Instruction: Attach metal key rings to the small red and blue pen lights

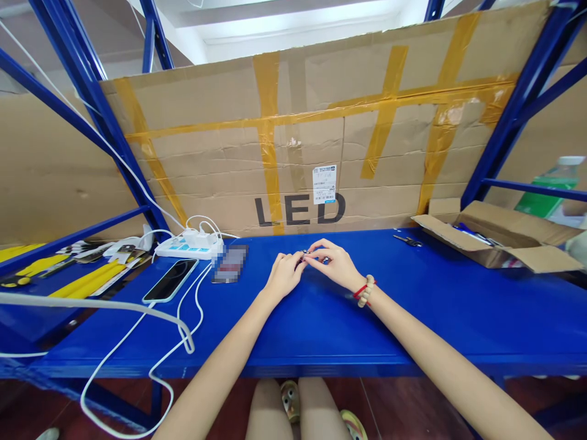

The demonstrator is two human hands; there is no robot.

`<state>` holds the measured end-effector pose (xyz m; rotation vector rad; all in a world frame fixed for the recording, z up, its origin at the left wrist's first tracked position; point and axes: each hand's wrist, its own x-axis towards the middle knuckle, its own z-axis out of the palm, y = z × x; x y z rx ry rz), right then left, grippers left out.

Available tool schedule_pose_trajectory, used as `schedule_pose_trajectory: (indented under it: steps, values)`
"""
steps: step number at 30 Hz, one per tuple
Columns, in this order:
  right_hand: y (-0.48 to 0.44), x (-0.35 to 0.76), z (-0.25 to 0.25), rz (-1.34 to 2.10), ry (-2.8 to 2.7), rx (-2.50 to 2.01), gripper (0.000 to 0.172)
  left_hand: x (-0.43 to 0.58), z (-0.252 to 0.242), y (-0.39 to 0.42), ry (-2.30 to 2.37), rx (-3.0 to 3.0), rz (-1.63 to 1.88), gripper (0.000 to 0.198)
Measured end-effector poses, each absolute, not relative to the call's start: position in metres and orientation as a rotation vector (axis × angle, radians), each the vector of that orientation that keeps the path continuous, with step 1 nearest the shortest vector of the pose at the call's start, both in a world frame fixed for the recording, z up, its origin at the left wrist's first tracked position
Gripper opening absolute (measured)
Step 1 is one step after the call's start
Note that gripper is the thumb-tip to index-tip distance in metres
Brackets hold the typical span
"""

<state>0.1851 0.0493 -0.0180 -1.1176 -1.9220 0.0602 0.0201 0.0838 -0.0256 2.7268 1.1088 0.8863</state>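
My left hand (285, 274) and my right hand (334, 264) meet over the middle of the blue shelf top (413, 305). Both pinch a tiny dark item (303, 257) between their fingertips; it is too small to name. My right wrist wears a red cord and a bead bracelet (365, 291). Both forearms reach in from the near edge.
A phone (170, 280) lies on the left, cabled to a white power strip (189, 244). A small dark tool (407, 241) lies by an open cardboard box (498, 235) at the right. A taped cardboard sheet marked LED (321, 140) forms the back wall. Yellow tools (87, 281) lie far left.
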Motion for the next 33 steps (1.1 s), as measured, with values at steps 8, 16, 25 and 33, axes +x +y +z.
schedule_pose_trajectory:
  steps: [8,16,25,33]
  values:
    - [0.054,0.209,-0.006,-0.147,-1.531,-1.43,0.022,0.02,-0.023,0.084,1.322,2.676,0.975,0.018]
    - [0.058,0.22,-0.016,-0.059,-1.807,-1.839,0.015,0.019,-0.021,0.082,1.366,2.706,0.933,0.016]
    - [0.059,0.22,-0.022,-0.049,-1.872,-2.007,0.011,0.02,-0.022,0.079,1.354,2.774,0.867,0.02]
    - [0.06,0.214,-0.02,0.172,-1.686,-1.776,0.02,0.021,-0.02,0.077,1.282,2.765,0.869,0.02]
